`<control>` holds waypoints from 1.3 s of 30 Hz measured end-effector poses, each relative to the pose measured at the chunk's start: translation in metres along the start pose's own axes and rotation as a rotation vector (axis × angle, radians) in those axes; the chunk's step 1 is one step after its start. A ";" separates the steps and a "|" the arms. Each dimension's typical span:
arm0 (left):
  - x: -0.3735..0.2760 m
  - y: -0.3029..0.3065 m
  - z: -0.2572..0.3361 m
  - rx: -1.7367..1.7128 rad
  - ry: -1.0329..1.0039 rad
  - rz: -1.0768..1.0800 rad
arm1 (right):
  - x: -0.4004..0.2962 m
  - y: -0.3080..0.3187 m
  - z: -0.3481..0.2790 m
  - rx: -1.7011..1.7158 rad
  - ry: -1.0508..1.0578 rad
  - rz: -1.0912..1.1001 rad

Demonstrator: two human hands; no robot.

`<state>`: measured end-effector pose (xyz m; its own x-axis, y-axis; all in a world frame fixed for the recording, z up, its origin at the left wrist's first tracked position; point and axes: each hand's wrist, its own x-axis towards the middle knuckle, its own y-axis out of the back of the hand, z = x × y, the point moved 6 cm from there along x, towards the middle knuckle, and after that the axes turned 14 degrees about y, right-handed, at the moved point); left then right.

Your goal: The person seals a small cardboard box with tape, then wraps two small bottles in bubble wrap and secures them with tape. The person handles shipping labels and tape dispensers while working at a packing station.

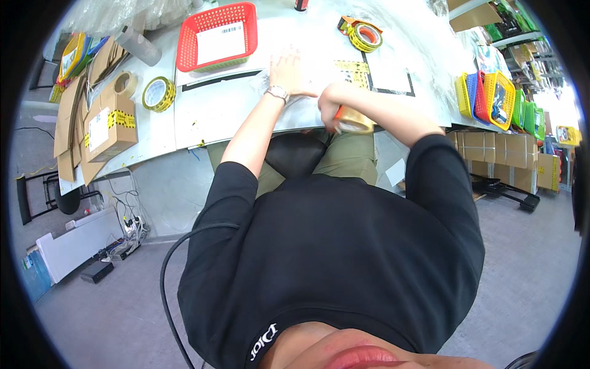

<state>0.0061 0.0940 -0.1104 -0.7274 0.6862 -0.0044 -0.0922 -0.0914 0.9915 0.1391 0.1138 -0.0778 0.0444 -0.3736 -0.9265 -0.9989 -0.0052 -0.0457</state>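
My left hand [286, 74] lies flat, fingers spread, on a bright area of the white worktable [221, 108]. Some clear film seems to be under it, though glare hides its outline. A wristwatch [277, 92] is on that wrist. Close to the table's front edge, my right hand [329, 110] grips a tape dispenser [356, 121] with an orange part and a roll of packing tape; it is slightly blurred. Beyond the right forearm, yellow-and-black warning tape [352, 69] is stuck to the tabletop.
A red plastic basket [216, 12] holding a white labelled item stands behind my left hand. Another tape dispenser [362, 34] lies at the back right. To the left are a taped carton [110, 127], a yellow tape roll [159, 94], a grey bottle [139, 46] and flat cardboard [69, 124].
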 end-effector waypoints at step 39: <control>-0.073 0.026 -0.086 -1.418 0.524 -0.374 | -0.037 -0.008 0.052 1.249 1.036 1.795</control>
<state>-0.0017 -0.0211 -0.0956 -0.6368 0.5332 -0.5569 -0.6399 -0.7684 -0.0041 0.1464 0.1758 -0.0620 -0.8839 0.4611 0.0782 0.4359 0.8728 -0.2195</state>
